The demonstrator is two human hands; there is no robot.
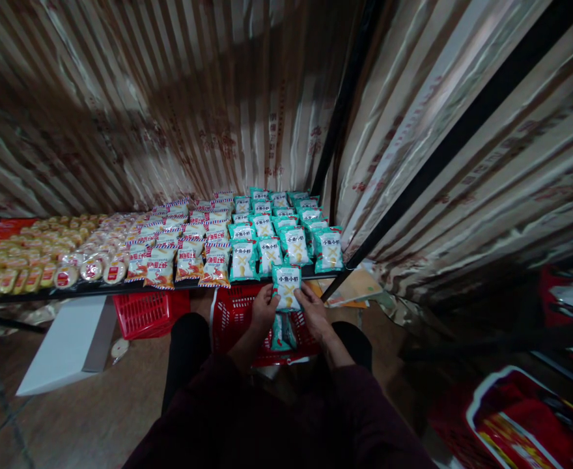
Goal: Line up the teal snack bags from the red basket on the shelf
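Note:
Between both hands I hold a teal and white snack bag (pixel 287 286) upright, its printed front facing me. My left hand (pixel 264 309) grips its left edge and my right hand (pixel 312 311) its right edge. Below the hands, a red plastic basket (pixel 228 319) sits between my knees with another teal packet (pixel 283 333) in it. Just beyond the held bag, several rows of matching teal bags (pixel 296 245) stand on a black-edged shelf (pixel 189 284). To their left are rows of orange and white snack bags (pixel 189 258).
Farther left on the shelf lie round wrapped biscuits (pixel 94 267) and yellow wrapped cakes (pixel 9 280). A second red basket (pixel 152 312) and a white box (pixel 69 345) are under it. Black posts (pixel 443 156) rise at right. Another basket (pixel 491 384) holds packets.

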